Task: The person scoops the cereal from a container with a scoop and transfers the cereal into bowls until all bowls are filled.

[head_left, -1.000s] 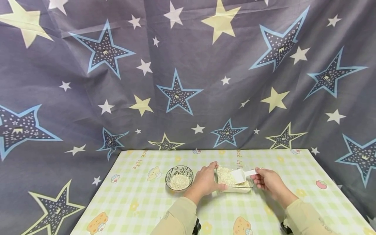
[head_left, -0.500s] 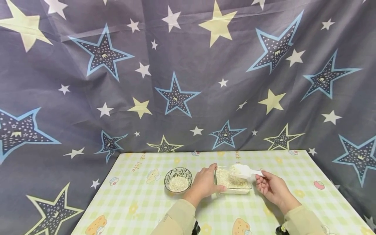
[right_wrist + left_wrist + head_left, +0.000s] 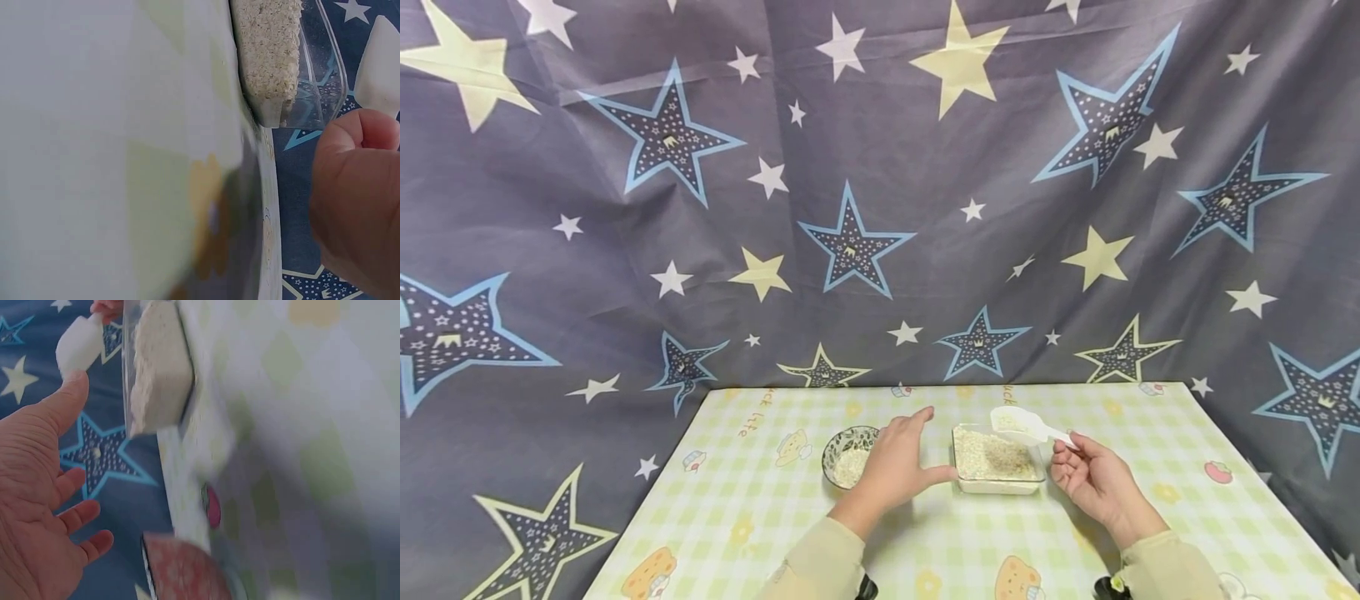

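Observation:
My right hand (image 3: 1097,487) pinches the handle of a white scoop (image 3: 1017,422) and holds it above the far right part of a clear rectangular container (image 3: 1000,487). Pale oat-like flakes (image 3: 981,450) fill much of that container; some flakes also show in the scoop. Between container and bowl hovers my left hand (image 3: 891,471), thumb and fingers spread, holding nothing. It partly covers a patterned glass bowl (image 3: 848,437), which has pale flakes inside. In the left wrist view, the bowl (image 3: 187,569) is below the spread fingers, apart from them.
A green-and-white checked cloth (image 3: 760,508) with cartoon prints covers the table. Behind its far edge hangs a dark curtain (image 3: 880,333) with stars. The container stands to the right of the bowl, with a gap between them.
My left hand has let go of the container's left side and moved left toward the bowl. My right hand has lifted the scoop up out of the flakes.

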